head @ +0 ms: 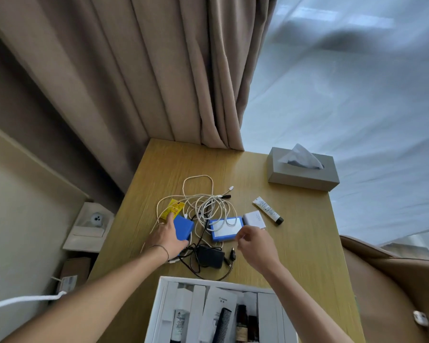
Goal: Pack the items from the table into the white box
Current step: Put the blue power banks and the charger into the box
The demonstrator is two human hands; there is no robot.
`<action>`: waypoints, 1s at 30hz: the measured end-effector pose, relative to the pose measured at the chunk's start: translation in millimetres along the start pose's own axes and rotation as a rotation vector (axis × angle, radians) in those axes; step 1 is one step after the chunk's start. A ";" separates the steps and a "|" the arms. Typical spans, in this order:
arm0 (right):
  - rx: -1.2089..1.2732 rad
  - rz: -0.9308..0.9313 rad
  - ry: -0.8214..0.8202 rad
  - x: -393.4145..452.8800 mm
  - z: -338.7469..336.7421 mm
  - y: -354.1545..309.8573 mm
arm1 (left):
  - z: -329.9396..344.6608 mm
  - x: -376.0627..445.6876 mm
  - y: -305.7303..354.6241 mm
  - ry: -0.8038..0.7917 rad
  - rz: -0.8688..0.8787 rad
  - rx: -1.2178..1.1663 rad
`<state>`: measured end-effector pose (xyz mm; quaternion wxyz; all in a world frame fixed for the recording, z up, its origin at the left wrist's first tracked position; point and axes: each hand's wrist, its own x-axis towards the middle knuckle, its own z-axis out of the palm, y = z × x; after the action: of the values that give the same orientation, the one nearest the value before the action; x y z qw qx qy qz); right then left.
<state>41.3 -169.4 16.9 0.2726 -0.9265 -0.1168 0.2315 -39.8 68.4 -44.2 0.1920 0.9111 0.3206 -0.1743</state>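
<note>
The white box [163, 298] stands open at the table's near edge, holding a black comb [222, 325], bottles and a white tube. On the wooden table [295, 243] lie a yellow packet [174, 208], a blue box [183, 227], a blue-framed flat device [226, 228], a white charger [254, 219], a small white tube [268, 209], tangled white cables [203, 201] and a black adapter [209, 256] with black cords. My left hand [167, 235] reaches flat over the blue box, fingertips at the yellow packet. My right hand [254, 243] hovers with fingers curled just below the charger; a grip is not discernible.
A grey tissue box [304, 173] sits at the table's far right corner. Beige curtains [159, 82] hang behind the table. A tan chair [394, 280] stands to the right. Cardboard boxes lie on the floor at left.
</note>
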 end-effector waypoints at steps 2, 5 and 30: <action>-0.017 0.005 0.006 4.1 0.2 4.7 | 6.4 -0.1 -0.9 0.029 0.014 0.017; -0.071 0.005 0.036 10.3 1.7 10.3 | 10.9 1.8 -6.5 0.071 0.042 0.037; -0.767 -0.458 -0.053 77.5 46.3 22.9 | -73.6 -74.5 -2.9 -0.101 -0.110 -0.917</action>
<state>87.6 -140.9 -58.7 -0.0493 -0.9047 -0.4032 0.1287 -82.0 65.9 51.6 0.5811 0.7041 0.4024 -0.0687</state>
